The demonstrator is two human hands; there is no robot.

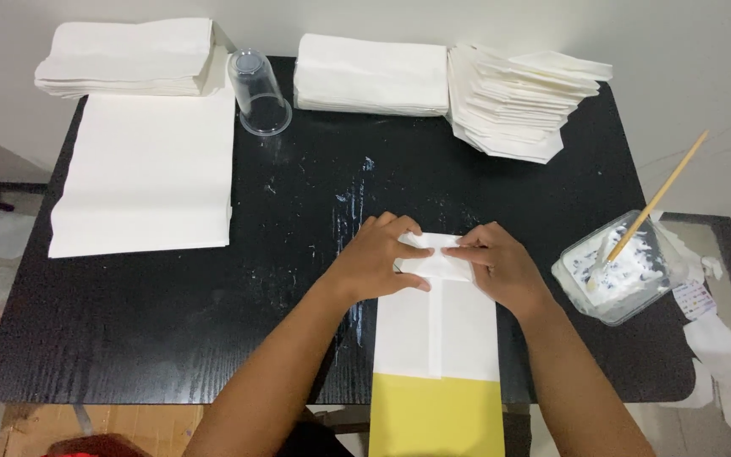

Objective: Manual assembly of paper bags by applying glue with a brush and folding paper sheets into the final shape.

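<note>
Both hands press flat on the far end of a white-and-yellow paper bag (pixel 437 338) at the table's six o'clock; left hand (pixel 380 258) and right hand (pixel 497 264) pin folded flaps (fingers extended, not gripping) so creases hold; glue tub (pixel 615 269) sits at three o'clock within reach.

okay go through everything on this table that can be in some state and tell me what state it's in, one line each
Left hand: pressing down on the folded end of the paper bag.
Right hand: pressing the same fold from the other side.
Paper bag: flat, white with a yellow lower part, far end folded over.
Plastic cup: upside down, empty.
Glue tub: open, white paste inside, stick leaning in it.
Folded pile: fanned, uneven.
Flat sheets: unfolded.
</note>
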